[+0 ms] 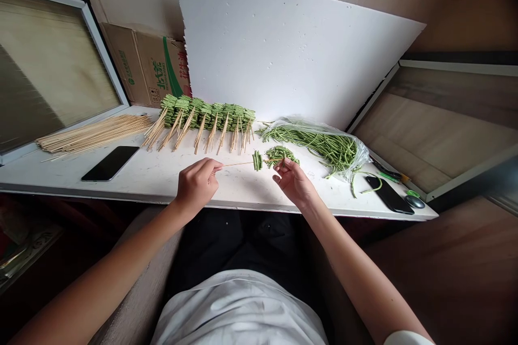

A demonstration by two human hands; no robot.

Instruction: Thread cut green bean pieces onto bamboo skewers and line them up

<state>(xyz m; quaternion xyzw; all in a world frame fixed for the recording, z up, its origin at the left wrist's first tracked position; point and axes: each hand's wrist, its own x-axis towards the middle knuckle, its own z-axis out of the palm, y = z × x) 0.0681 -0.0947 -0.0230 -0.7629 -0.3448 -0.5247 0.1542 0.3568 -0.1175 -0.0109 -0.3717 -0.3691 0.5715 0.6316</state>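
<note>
Pinched in my left hand [197,183] is the left end of a thin bamboo skewer [238,164], held level above the table's front part. Several short green bean pieces [258,160] are threaded side by side on it. My right hand [295,180] has thumb and finger closed on the skewer's other end. Right behind those fingers lies a small pile of cut green bean pieces [279,153], partly hidden by the hand. Farther back, finished bean skewers [210,113] are stacked in a row, their bare sticks pointing towards me.
Loose bamboo skewers [97,132] lie at the left, by a dark phone [110,163]. Long green beans [324,145] spill from a clear plastic bag [362,153] at the right. Another phone [390,194] lies near the right edge. A white board [291,48] and cardboard box [148,67] stand behind.
</note>
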